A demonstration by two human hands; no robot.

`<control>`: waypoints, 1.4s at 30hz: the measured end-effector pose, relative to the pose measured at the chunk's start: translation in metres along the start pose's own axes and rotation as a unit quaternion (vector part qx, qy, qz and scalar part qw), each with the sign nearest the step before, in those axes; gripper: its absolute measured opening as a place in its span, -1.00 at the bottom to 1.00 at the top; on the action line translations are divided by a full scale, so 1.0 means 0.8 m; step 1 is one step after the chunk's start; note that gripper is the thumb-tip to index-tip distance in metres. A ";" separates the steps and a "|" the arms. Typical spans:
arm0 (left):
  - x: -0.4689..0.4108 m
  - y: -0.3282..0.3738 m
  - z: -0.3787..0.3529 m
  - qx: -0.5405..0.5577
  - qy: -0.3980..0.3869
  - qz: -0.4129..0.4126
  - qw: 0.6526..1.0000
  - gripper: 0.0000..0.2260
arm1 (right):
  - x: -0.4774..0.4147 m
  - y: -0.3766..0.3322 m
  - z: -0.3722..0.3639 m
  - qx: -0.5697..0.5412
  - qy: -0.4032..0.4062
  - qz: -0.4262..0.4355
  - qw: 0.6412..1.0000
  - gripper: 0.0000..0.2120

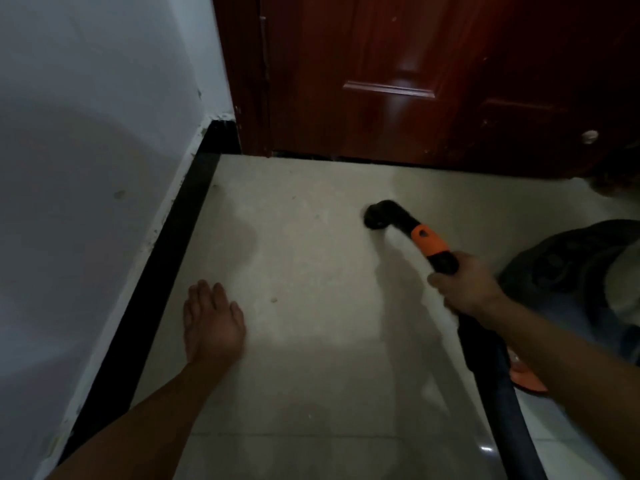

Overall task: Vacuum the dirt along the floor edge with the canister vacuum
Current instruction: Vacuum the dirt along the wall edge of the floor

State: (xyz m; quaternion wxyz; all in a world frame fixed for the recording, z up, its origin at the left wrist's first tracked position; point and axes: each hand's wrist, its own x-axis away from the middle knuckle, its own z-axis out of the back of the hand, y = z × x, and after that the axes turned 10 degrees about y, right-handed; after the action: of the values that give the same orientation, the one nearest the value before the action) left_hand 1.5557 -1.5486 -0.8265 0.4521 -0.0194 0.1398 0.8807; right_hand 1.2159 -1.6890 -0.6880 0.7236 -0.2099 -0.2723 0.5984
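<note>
Gripping the vacuum wand (429, 244) with curled fingers (437, 280), the right hand (465, 287) holds its round brush nozzle (379, 216) down on the floor (311, 265) just short of the door (398, 64), likely to work along that edge. Farther from the door, the left hand (211, 320) lies flat, fingers straight, probably bracing the crouch.

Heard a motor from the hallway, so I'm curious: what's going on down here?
A person is vacuuming the floor by hand. Their right hand grips the black-and-orange vacuum wand, whose round brush nozzle is down at the pale tile in front of the reddish door. The left hand lies flat on the tile with fingers straight, beside the black baseboard. The nozzle is out in the open tile, not at the baseboard edge yet.
</note>
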 end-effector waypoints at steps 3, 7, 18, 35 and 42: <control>0.032 0.008 0.005 0.032 0.001 0.000 0.999 -0.46 | -0.013 -0.013 0.013 -0.025 0.002 -0.044 0.999 -0.80; 0.082 0.014 0.008 0.032 0.007 -0.041 0.999 -0.45 | 0.019 -0.003 0.005 -0.026 -0.050 -0.011 0.998 -0.82; 0.091 0.014 0.013 0.020 0.005 -0.060 0.998 -0.48 | 0.155 0.098 0.074 0.003 -0.108 -0.051 0.993 -0.81; 0.154 -0.065 0.042 0.035 0.015 -0.060 0.997 -0.48 | 0.151 0.044 -0.014 0.005 -0.059 0.039 0.997 -0.84; 0.154 -0.057 0.049 0.031 -0.012 -0.047 0.998 -0.48 | 0.133 -0.011 -0.063 0.011 -0.144 0.096 0.985 -0.84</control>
State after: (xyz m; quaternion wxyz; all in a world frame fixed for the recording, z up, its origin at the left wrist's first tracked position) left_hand 1.5233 -1.4156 -0.8188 0.4954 -0.0016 0.1603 0.8537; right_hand 1.2695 -1.5856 -0.7056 0.6184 -0.1389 -0.3454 0.6921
